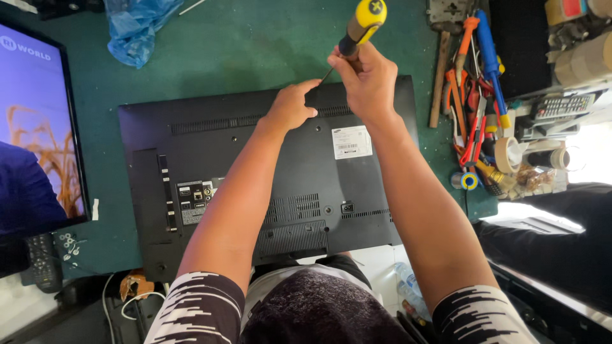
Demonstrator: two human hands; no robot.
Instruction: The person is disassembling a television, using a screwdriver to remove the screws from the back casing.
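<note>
Hidden or unclear: the screwdriver point(358, 25) tip is covered by the left hand point(292, 107), so the contact point on the television back panel point(268, 172) cannot be seen. The panel's near edge is blocked by the person's arms and torso. Items in the tool pile point(475, 95) overlap too much to separate fully. A second screen point(35, 127) at the left is cut off by the frame edge, lit and showing a picture.

Right hand point(366, 79): closed tightly round the lower part of the screwdriver handle; yellow butt with a cross mark sticks out above the fist, black grip section below it, thin metal shaft slanting down toward the panel's far edge.

Left hand: fingers curled narrowly, pinching or steadying at the shaft's lower end, resting on the panel near its top vent slots.

Panel: matte black plastic, lying face down on the green table surface point(255, 44), with ribbed vent strips, a white label point(352, 141), a port cluster at lower left.

Crumpled blue plastic bag point(137, 28) at far left; tape roll point(508, 154) at right, beside the tools
</note>
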